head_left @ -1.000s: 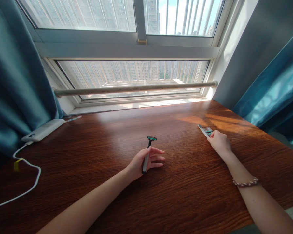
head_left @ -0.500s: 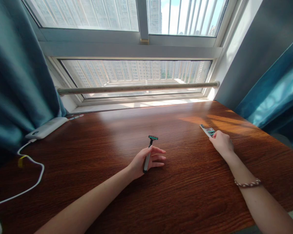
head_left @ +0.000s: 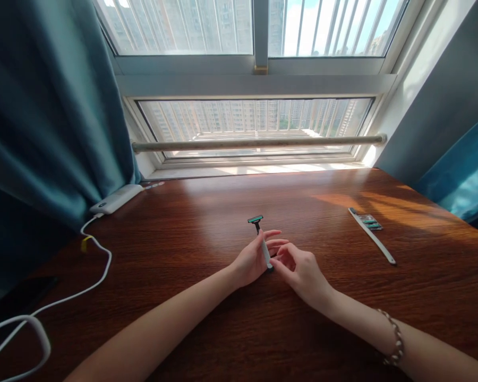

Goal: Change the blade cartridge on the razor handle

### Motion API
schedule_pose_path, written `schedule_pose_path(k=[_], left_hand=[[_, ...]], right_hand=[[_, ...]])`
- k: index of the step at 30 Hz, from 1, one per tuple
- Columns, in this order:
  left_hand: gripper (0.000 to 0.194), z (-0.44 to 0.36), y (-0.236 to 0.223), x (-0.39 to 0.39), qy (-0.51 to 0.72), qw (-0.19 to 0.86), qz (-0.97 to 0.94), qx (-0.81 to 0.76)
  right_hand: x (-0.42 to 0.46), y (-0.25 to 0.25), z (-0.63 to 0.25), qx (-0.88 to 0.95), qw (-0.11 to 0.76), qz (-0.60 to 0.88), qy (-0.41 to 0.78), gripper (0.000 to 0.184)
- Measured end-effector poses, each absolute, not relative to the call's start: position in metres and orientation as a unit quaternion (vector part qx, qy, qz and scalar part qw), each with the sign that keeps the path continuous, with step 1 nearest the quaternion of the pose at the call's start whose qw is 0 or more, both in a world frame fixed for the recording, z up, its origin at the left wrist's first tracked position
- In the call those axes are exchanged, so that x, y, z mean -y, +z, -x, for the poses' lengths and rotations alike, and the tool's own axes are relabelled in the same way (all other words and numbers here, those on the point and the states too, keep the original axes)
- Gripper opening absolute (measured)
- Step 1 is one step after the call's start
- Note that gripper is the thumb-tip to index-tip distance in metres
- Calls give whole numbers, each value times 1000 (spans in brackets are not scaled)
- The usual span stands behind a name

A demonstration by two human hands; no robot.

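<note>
A razor (head_left: pixel 265 252) with a black and green head and a pale handle stands tilted, head up, in my left hand (head_left: pixel 249 263), held between thumb and fingers. The other fingers of that hand reach out behind the handle. My right hand (head_left: pixel 305 273) has its thumb and forefinger pinched together at the lower end of the handle, seeming to touch it. To the right on the table lies a slim white stick (head_left: pixel 374 239) with a dark end, like a toothbrush. Beside it is a small clear pack of razor cartridges (head_left: pixel 369 222).
The brown wooden table (head_left: pixel 207 212) runs up to a window with a metal rail (head_left: pixel 258 144). A white power bank (head_left: pixel 117 199) with a white cable (head_left: pixel 103 265) lies at the left by the blue curtain (head_left: pixel 63 106). A dark flat object (head_left: pixel 27 292) lies at the left edge.
My right hand has left the white stick and cartridge pack on the table and come left to the razor. The razor's handle has swung its lower end rightward. The view has turned left.
</note>
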State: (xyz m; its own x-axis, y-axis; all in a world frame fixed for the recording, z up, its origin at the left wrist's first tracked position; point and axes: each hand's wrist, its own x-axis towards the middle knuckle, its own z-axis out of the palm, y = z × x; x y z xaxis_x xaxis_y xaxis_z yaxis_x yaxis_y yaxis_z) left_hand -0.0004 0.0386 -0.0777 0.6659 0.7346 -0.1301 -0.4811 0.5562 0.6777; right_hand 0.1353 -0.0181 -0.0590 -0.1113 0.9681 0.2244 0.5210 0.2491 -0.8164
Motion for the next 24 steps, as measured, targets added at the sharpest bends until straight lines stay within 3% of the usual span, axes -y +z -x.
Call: schedule_pose_path(k=[8,24], left_hand=[[39,-1,-82,-41,343,858,-308,-225],[12,3,-85,-40,372,828,-350,-230]], right_hand=[[12,-89,-128,699,380,536,282,8],[14,-86,-133,660,418,571,252,13]])
